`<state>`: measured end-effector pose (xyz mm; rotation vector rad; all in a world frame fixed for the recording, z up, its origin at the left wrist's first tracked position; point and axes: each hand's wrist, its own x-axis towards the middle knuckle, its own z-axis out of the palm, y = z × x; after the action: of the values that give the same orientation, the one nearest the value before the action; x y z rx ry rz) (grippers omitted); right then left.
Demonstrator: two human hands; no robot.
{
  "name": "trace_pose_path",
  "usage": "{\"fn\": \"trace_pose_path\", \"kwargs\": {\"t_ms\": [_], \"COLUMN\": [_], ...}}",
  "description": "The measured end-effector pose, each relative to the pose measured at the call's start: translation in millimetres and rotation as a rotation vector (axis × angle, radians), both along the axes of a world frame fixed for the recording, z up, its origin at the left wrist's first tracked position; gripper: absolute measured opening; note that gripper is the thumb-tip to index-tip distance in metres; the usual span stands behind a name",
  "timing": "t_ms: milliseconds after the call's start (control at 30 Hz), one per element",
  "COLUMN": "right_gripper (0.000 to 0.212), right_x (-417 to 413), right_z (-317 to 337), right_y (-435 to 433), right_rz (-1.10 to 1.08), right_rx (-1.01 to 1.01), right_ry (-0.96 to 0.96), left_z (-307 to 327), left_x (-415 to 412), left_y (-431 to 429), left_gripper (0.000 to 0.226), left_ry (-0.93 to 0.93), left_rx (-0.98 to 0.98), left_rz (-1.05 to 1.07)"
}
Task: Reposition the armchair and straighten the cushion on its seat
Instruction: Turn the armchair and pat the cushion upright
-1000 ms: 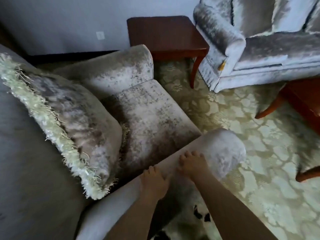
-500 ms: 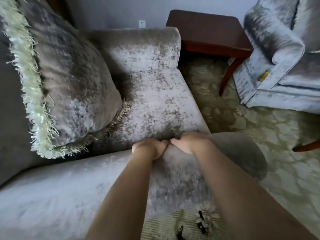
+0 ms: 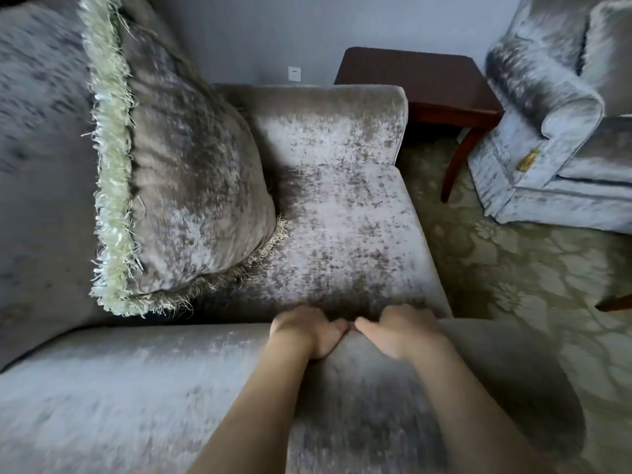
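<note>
Both bare forearms reach forward from the bottom edge of the view and converge toward the hands. The left forearm (image 3: 253, 415) rises from the bottom centre, and the right forearm (image 3: 478, 422) comes in from the bottom right. The left hand (image 3: 304, 331) and the right hand (image 3: 400, 331) sit side by side, backs up, on the inner edge of the near armrest (image 3: 154, 388). Their fingers curl over that edge and out of sight. The thumbs point at each other, nearly touching.
</note>
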<state>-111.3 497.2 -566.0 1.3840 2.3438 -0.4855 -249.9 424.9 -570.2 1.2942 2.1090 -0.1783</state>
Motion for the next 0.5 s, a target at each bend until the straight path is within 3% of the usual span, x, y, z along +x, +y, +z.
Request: {"fn": "trace_pose_path", "kwargs": {"t_ms": [300,500], "right_gripper": [0.067,0.069], "right_x": [28,24], "right_z": [8,10], "right_y": [-61,-75], "right_rz": [-0.15,-0.222], "right_rx": [-0.107,-0.011], "right_ry": [-0.029,-0.034], "left_z": [6,8], "left_x": [25,23], "left_y": [-44,-52], "left_gripper": [0.07,0.071], "left_ry": [0.0,0.012], "left_rx": [-0.026,0.002], "left_rz": [-0.13,-0.139]}}
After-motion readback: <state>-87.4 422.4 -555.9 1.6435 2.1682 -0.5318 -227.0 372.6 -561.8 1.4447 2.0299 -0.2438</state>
